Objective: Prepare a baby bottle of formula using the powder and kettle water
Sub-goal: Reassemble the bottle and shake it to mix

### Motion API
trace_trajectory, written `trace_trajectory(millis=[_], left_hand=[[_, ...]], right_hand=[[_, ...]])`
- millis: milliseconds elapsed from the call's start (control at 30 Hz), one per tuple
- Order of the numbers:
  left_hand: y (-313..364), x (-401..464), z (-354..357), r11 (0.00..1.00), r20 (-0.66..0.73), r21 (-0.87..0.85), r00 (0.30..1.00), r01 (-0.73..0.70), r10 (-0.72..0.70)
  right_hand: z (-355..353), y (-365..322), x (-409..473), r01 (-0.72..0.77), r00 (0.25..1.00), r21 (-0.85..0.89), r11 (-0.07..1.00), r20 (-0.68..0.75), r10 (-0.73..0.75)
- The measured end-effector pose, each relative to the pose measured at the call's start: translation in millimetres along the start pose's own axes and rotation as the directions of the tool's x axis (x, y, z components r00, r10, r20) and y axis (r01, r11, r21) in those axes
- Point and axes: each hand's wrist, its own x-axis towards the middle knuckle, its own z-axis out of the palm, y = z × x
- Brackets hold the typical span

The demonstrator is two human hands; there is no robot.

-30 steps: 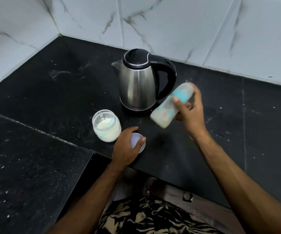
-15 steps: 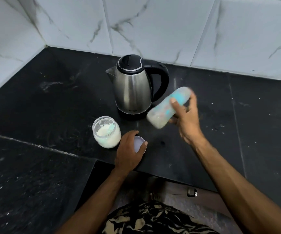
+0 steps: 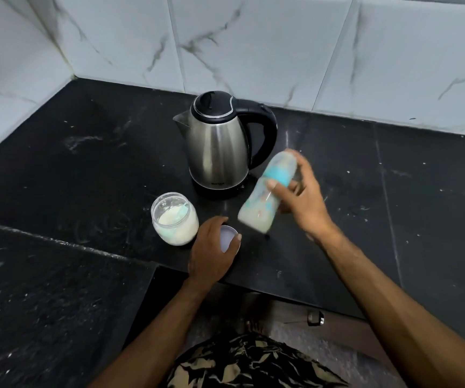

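My right hand [image 3: 302, 201] grips a capped baby bottle [image 3: 264, 201] with a blue collar, tilted in the air and blurred, milky liquid inside. It hangs just right of the steel kettle [image 3: 217, 147], which stands on its base with the lid down. An open jar of white formula powder [image 3: 174, 222] stands in front of the kettle to the left. My left hand [image 3: 211, 253] rests over the jar's pale lid [image 3: 228, 238] on the counter, fingers curled around its rim.
The black stone counter [image 3: 85, 163] runs into a corner of white marble tiles [image 3: 253, 46]. A lower black ledge [image 3: 43, 303] lies at the left front. The counter's front edge sits just behind my left wrist.
The bottle has swung in my right hand, its base now lower and closer to the counter. My left hand stays on the lid. The view has tilted down slightly.
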Motion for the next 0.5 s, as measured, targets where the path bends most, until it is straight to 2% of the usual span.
trace_trajectory(millis=[67, 100, 133, 167, 233, 267, 300, 367, 400, 433, 467, 500], left_hand=[[2, -1, 0, 1.000, -0.012, 0.003, 1.000, 0.001, -0.001], [2, -1, 1, 1.000, -0.012, 0.006, 1.000, 0.001, -0.001], [2, -1, 0, 1.000, -0.011, 0.010, 1.000, 0.000, 0.000], [1, -1, 1, 1.000, -0.011, 0.014, 1.000, -0.005, 0.005], [-1, 0, 1, 1.000, 0.013, 0.021, 1.000, -0.008, 0.008], [-2, 0, 1, 1.000, 0.025, 0.023, 1.000, -0.006, 0.005], [-2, 0, 1, 1.000, 0.023, 0.020, 1.000, -0.006, 0.006], [1, -2, 1, 1.000, -0.010, 0.016, 1.000, -0.005, 0.005], [3, -2, 1, 1.000, -0.024, 0.013, 1.000, -0.006, 0.006], [3, -2, 1, 1.000, -0.030, 0.008, 1.000, -0.008, 0.008], [4, -3, 0, 1.000, -0.029, 0.006, 1.000, -0.010, 0.010], [4, -3, 1, 1.000, -0.032, 0.010, 0.999, -0.016, 0.016]], right_hand=[[-7, -7, 12, 0.042, 0.971, 0.162, 0.986, -0.240, -0.002], [-9, -6, 14, 0.048, 0.961, 0.205, 0.978, -0.275, 0.010], [-7, -4, 11, 0.025, 0.971, 0.207, 0.978, -0.239, 0.026], [-3, -2, 4, -0.018, 0.989, 0.148, 0.989, -0.143, 0.039], [3, 5, -10, -0.055, 0.988, -0.057, 0.997, 0.140, 0.062], [4, 7, -12, -0.036, 0.973, -0.114, 0.993, 0.223, 0.061], [3, 5, -10, -0.016, 0.976, -0.103, 0.995, 0.215, 0.038], [0, -2, 2, -0.008, 1.000, 0.044, 0.999, -0.024, 0.009], [-2, -4, 9, -0.004, 0.988, 0.145, 0.989, -0.151, 0.027], [-3, -3, 13, 0.005, 0.975, 0.226, 0.974, -0.218, 0.046], [-3, -1, 13, 0.001, 0.974, 0.253, 0.967, -0.220, 0.056], [-2, 1, 8, -0.023, 0.986, 0.218, 0.976, -0.159, 0.059]])
